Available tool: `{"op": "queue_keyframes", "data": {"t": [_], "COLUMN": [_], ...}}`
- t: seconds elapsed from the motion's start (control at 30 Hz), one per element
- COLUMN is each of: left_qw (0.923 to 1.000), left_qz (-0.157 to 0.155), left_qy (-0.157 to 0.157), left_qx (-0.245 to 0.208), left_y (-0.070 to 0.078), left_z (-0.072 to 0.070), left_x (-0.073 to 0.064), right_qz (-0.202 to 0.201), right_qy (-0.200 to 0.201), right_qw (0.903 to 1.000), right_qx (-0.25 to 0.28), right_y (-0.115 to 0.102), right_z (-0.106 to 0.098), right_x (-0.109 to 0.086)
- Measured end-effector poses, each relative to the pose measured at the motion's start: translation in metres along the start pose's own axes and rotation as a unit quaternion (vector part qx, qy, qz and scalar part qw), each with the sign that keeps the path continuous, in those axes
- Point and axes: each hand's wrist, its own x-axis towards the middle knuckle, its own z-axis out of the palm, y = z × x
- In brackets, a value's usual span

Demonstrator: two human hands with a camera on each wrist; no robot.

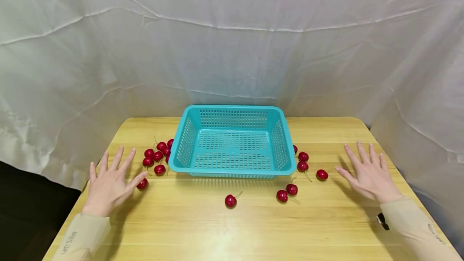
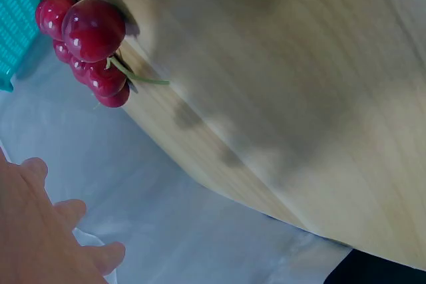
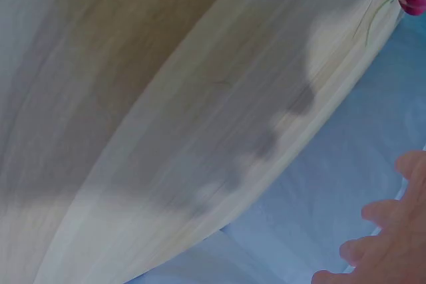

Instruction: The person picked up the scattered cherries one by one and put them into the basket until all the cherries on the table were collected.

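Note:
My left hand (image 1: 110,182) hovers over the table's left side, fingers spread and holding nothing. Its thumb overlaps a cherry (image 1: 142,183) in the head view. Beyond it lies a group of several red cherries (image 1: 158,156), some with green stems; the left wrist view shows cherries (image 2: 94,30) bunched near the basket. My right hand (image 1: 371,172) is held over the right side with fingers spread, nothing in it. Nearest to it is a single cherry (image 1: 322,175). More cherries (image 1: 303,166) lie along the basket's right side. A blue-green plastic basket (image 1: 232,171) stands between the hands with nothing inside.
One cherry (image 1: 230,201) lies in front of the basket, and a pair of cherries (image 1: 291,189) sits to its right. The wooden table (image 1: 232,237) has rounded far corners. Pale cloth (image 1: 232,59) hangs behind it. A small black object (image 1: 382,221) shows by the right sleeve.

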Motion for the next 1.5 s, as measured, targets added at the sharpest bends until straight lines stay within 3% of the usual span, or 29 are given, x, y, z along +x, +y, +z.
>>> {"op": "queue_keyframes", "data": {"t": [0.2, 0.33, 0.47, 0.67, 0.77, 0.87, 0.97, 1.1, 1.43, 1.5], "left_qw": [0.9999, 0.9998, 0.9988, 0.9880, 0.9804, 0.9710, 0.9515, 0.9115, 0.8276, 0.8148], "left_qz": [0.008, 0.014, 0.028, 0.044, 0.030, 0.003, -0.037, -0.086, -0.154, -0.162], "left_qy": [0.006, 0.001, -0.001, 0.026, 0.008, -0.047, -0.115, -0.178, -0.221, -0.227], "left_qx": [-0.002, -0.011, -0.040, -0.146, -0.194, -0.234, -0.283, -0.361, -0.492, -0.508], "left_y": [0.003, 0.013, 0.033, 0.074, 0.091, 0.099, 0.102, 0.104, 0.109, 0.109], "left_z": [-0.004, -0.009, -0.016, -0.023, -0.022, -0.018, -0.014, -0.010, 0.004, 0.007], "left_x": [0.004, 0.012, 0.022, 0.047, 0.061, 0.074, 0.084, 0.093, 0.112, 0.114], "right_qz": [-0.002, 0.003, -0.001, -0.042, -0.061, -0.072, -0.083, -0.103, -0.124, -0.126], "right_qy": [-0.004, -0.016, -0.029, -0.007, 0.002, 0.007, 0.006, -0.002, -0.012, -0.012], "right_qw": [1.0000, 0.9999, 0.9992, 0.9935, 0.9919, 0.9924, 0.9914, 0.9878, 0.9861, 0.9860], "right_qx": [-0.004, -0.004, 0.026, 0.106, 0.112, 0.099, 0.100, 0.117, 0.110, 0.108], "right_y": [-0.005, -0.010, -0.020, -0.043, -0.054, -0.060, -0.063, -0.067, -0.071, -0.071], "right_z": [-0.002, -0.005, -0.012, -0.015, -0.014, -0.012, -0.008, -0.004, 0.003, 0.005], "right_x": [-0.001, 0.001, 0.003, 0.006, 0.005, 0.003, 0.002, 0.002, 0.003, 0.003]}}
